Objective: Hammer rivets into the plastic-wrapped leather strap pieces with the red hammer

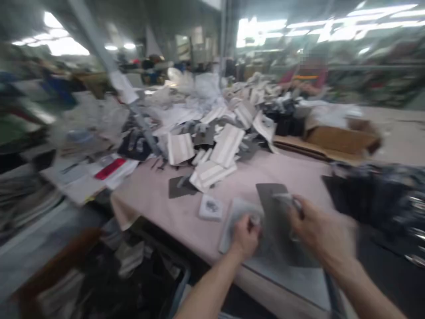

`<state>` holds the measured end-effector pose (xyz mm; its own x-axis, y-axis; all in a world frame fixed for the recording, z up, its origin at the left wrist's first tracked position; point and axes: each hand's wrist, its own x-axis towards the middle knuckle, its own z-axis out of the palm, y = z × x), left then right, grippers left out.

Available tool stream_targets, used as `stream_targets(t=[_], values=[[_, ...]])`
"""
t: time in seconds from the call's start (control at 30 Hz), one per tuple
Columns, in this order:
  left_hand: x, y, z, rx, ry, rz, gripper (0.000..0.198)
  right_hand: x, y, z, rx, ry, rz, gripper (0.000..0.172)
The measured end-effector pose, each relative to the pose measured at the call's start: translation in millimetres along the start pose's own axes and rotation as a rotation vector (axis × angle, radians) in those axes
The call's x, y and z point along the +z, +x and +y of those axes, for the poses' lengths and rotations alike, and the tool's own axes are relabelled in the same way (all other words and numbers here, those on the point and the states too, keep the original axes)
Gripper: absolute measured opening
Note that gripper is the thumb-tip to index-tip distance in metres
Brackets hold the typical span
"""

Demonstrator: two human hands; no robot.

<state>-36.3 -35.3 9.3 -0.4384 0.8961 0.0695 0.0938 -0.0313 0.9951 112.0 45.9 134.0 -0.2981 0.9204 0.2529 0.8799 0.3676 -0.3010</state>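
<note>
My left hand (245,237) is closed over a light grey board (228,228) on the table. A small greyish thing shows at its fingertips, too blurred to name. My right hand (312,228) is wrapped round a silver-tipped hand tool (282,196), whose pale tip points left; blur hides its exact kind. Beneath this hand a dark grey flat sheet (272,221) lies on the board. Left of the board sits a small white square dish or pad (210,207) with tiny dark bits in its middle.
White striped pieces (227,144) heap up across the pinkish table (152,199). An open cardboard box (345,139) stands back right, with dark shiny goods (381,199) nearer. A slanted metal post (94,37) rises at left. Another person (308,77) is at the far side.
</note>
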Motion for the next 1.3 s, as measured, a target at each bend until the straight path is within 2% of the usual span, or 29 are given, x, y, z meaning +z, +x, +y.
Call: stream_targets(t=[0.07,0.17,0.23,0.3,0.37,0.47,0.57,0.63,0.7,0.77,0.83,0.9,0.97,1.07,1.17,1.3], values=[[1.4,2.2,-11.2,0.018,-0.029,-0.013,0.019,5.2,-41.7,5.9,0.133,-0.134,-0.072,0.046],[1.0,0.6,-22.8,-0.003,-0.146,0.010,0.032,29.9,-96.6,16.7,0.266,-0.090,-0.192,0.045],[-0.3,0.1,-19.9,-0.023,-0.182,-0.007,0.037,46.2,-123.8,19.8,0.287,-0.010,-0.206,0.046],[3.5,3.1,-9.1,-0.015,-0.176,-0.061,0.036,55.9,-139.4,17.8,0.281,0.052,-0.213,0.046],[15.7,8.9,4.3,0.018,-0.186,-0.128,0.033,57.6,-144.4,13.0,0.288,0.092,-0.257,0.046],[44.8,18.3,15.7,0.033,-0.255,-0.248,0.029,52.5,-142.0,6.8,0.320,0.114,-0.331,0.044],[69.8,23.9,8.6,-0.004,-0.314,-0.332,0.030,48.5,-140.2,6.9,0.347,0.151,-0.377,0.042],[77.2,25.5,-1.9,-0.015,-0.307,-0.353,0.029,47.0,-140.9,12.8,0.344,0.258,-0.365,0.044],[77.7,25.9,-11.2,-0.015,-0.285,-0.356,0.028,44.9,-141.9,25.3,0.319,0.400,-0.293,0.049],[74.9,25.8,-16.4,-0.013,-0.281,-0.345,0.029,41.7,-142.7,45.7,0.336,0.443,-0.181,0.055],[72.2,25.5,-18.0,-0.008,-0.282,-0.346,0.029,38.6,-144.2,72.3,0.399,0.304,-0.079,0.056],[71.1,25.2,-18.1,0.001,-0.274,-0.361,0.027,37.2,-147.0,100.8,0.444,0.067,-0.041,0.050],[71.2,25.1,-18.2,0.009,-0.262,-0.371,0.026,38.0,-150.7,125.0,0.457,-0.112,-0.095,0.044],[71.7,25.2,-18.4,0.022,-0.238,-0.379,0.025,40.8,-153.7,142.7,0.483,-0.161,-0.241,0.043],[71.9,25.5,-17.6,0.025,-0.235,-0.381,0.025,41.5,-150.2,137.8,0.546,-0.095,-0.358,0.042],[72.4,25.4,-16.1,0.029,-0.224,-0.376,0.026,40.0,-140.7,121.3,0.546,-0.098,-0.443,0.026]])
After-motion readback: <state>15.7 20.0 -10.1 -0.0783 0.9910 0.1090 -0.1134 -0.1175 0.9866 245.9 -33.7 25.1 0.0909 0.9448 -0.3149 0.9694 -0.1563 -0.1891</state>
